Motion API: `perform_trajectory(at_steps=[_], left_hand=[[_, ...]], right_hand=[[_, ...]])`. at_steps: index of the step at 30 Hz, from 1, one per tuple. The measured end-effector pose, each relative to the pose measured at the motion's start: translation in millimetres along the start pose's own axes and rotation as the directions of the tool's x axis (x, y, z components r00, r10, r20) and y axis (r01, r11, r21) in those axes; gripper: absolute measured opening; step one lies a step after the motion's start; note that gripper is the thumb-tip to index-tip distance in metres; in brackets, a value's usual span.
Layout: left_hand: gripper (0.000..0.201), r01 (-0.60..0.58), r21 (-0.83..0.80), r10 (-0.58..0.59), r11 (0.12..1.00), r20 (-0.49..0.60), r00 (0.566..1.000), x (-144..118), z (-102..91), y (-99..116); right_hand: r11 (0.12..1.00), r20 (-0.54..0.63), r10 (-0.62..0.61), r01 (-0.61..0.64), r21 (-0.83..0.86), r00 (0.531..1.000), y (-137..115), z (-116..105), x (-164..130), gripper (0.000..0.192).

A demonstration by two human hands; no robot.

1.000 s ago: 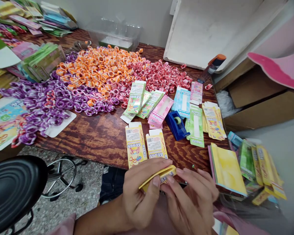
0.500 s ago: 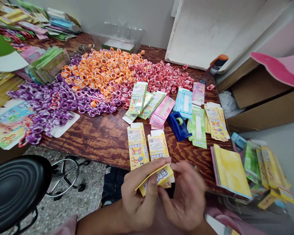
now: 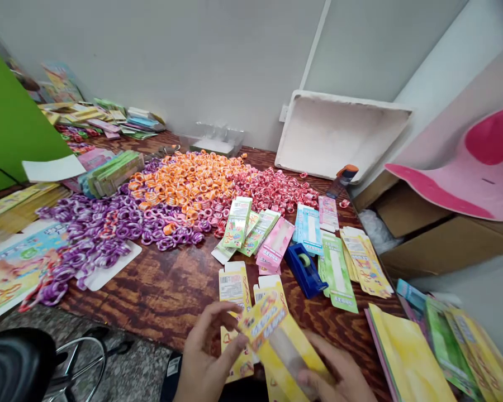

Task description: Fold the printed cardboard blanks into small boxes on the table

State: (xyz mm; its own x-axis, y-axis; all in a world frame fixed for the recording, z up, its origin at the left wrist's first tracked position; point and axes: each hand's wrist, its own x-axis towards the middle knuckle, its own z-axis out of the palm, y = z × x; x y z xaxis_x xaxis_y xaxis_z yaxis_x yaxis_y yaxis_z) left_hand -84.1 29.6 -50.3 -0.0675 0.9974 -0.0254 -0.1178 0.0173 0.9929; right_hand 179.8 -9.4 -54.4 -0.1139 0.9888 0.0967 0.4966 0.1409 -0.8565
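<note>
A yellow printed cardboard box [image 3: 283,346] with a long window is tilted up in front of me. My right hand [image 3: 339,371] grips its lower end, fingers along one side and thumb over the front. At the box's upper left end is my left hand [image 3: 212,354], thumb and fingers curved apart with a gap between them; the thumb tip is at the box's edge, and I cannot tell whether it presses. Beneath lie two more yellow boxes, a left one [image 3: 233,290] and a right one [image 3: 273,286], partly covered by my hands and the held box.
Orange rings [image 3: 193,178], purple rings [image 3: 121,220] and red rings [image 3: 272,190] are heaped across the wooden table [image 3: 151,290]. A blue tape dispenser [image 3: 304,271] stands among flat boxes. At right are yellow sheets [image 3: 406,352] and a pink chair [image 3: 452,184]; a black stool [image 3: 19,363] is at lower left.
The yellow box has turned so its windowed face shows, and my right hand now grips its lower end. My left hand has loosened and moved left. The view has tilted upward.
</note>
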Motion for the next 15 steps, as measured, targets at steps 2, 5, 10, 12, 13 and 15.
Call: perform_trajectory(at_steps=[2, 5, 10, 12, 13, 15], left_hand=[[0.032, -0.023, 0.125, 0.041, 0.992, -0.142, 0.989, 5.9, -4.1, -15.9], [0.032, -0.067, 0.447, 0.118, 0.892, -0.088, 0.989, 8.8, -4.0, -40.9], [0.102, -0.509, 0.760, 0.043, 0.404, 0.540, 0.841, -13.1, -13.4, -76.4], [0.088, -0.612, 0.733, -0.018, 0.298, 0.645, 0.764, -24.8, -24.4, -88.7], [0.065, -0.652, 0.712, 0.007, 0.260, 0.674, 0.739, -29.3, -30.9, -94.0], [0.046, -0.703, 0.682, 0.150, 0.203, 0.687, 0.711, -35.6, -44.0, -101.5]], right_hand=[[0.976, -0.053, 0.137, -0.126, 0.177, 0.989, -6.4, 1.0, 33.6, 0.043], [0.900, -0.290, 0.310, -0.182, 0.395, 0.905, -3.5, -5.4, 94.0, 0.072], [0.932, -0.520, 0.330, -0.185, 0.312, 0.787, 30.0, -8.8, 113.1, 0.074], [0.954, -0.532, 0.280, -0.171, 0.246, 0.799, 38.0, 4.9, 81.3, 0.055], [0.964, -0.519, 0.248, -0.153, 0.219, 0.818, 39.8, 14.6, 61.1, 0.048], [0.976, -0.488, 0.197, -0.124, 0.178, 0.850, 40.2, 36.9, 20.3, 0.040]])
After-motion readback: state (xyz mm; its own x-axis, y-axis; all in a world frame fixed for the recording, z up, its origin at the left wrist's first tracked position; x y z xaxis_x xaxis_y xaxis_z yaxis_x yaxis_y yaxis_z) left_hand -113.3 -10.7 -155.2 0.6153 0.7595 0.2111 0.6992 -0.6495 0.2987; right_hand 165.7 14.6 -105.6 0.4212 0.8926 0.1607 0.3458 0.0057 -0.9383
